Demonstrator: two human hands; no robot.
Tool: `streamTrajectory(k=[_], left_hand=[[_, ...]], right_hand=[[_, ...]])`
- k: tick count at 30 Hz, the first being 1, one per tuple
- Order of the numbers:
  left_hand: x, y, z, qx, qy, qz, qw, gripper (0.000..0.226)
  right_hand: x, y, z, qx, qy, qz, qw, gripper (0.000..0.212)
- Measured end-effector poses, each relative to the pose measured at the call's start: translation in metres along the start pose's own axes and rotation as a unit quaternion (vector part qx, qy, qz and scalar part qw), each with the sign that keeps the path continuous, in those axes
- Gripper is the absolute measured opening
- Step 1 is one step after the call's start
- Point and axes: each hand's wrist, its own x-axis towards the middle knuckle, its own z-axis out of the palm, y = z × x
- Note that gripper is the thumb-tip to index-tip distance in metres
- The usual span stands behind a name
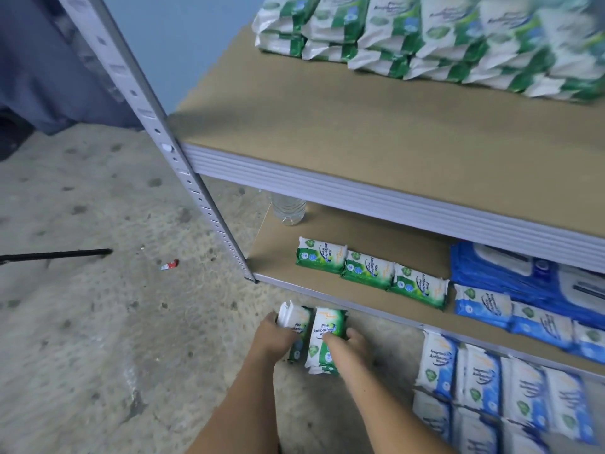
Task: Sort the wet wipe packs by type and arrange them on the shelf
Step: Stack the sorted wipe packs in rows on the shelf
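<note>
A person's left hand [278, 334] curls round one green pine wipe pack [296, 322] while the right hand [352, 342] grips a second green pack [329, 330] just beside it, both held low over the concrete floor [98, 322] in front of the lower shelf [278, 253]. On that shelf three green packs [370, 268] lie in a row, touching end to end, with blue packs [484, 306] to their right and a clear plastic bottle [289, 209] behind. Stacked green packs [393, 37] fill the back of the upper shelf [327, 126]. More blue packs [484, 378] lie below at right
</note>
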Motion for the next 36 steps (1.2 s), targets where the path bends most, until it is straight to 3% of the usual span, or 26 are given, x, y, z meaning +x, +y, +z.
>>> streamTrajectory(k=[3,12,15,22,25,29,36], left_hand=[[-0.025,0.006,0.000,-0.022,-0.024,0.011,0.999,0.042],[-0.156,0.056,-0.021,-0.071,-0.017,0.098,0.993,0.024],[-0.201,0.068,-0.028,-0.087,-0.012,0.142,0.986,0.052],[-0.272,0.103,-0.055,-0.096,0.009,0.245,0.965,0.069],[-0.301,0.128,-0.066,-0.093,0.036,0.305,0.947,0.060],[-0.325,0.165,-0.080,-0.109,0.100,0.388,0.910,0.055],[-0.310,0.215,-0.094,-0.084,0.176,0.471,0.860,0.049]], right_hand=[[-0.032,-0.006,-0.024,0.017,-0.003,-0.021,1.000,0.018],[-0.143,-0.027,-0.094,0.070,-0.020,-0.135,0.988,0.013],[-0.181,-0.039,-0.120,0.081,-0.025,-0.174,0.981,0.012],[-0.249,-0.076,-0.176,0.071,-0.037,-0.268,0.960,0.029],[-0.267,-0.103,-0.196,0.089,-0.036,-0.318,0.943,0.030],[-0.282,-0.147,-0.215,0.101,-0.034,-0.368,0.924,0.057],[-0.260,-0.210,-0.218,0.113,0.000,-0.405,0.907,0.064]])
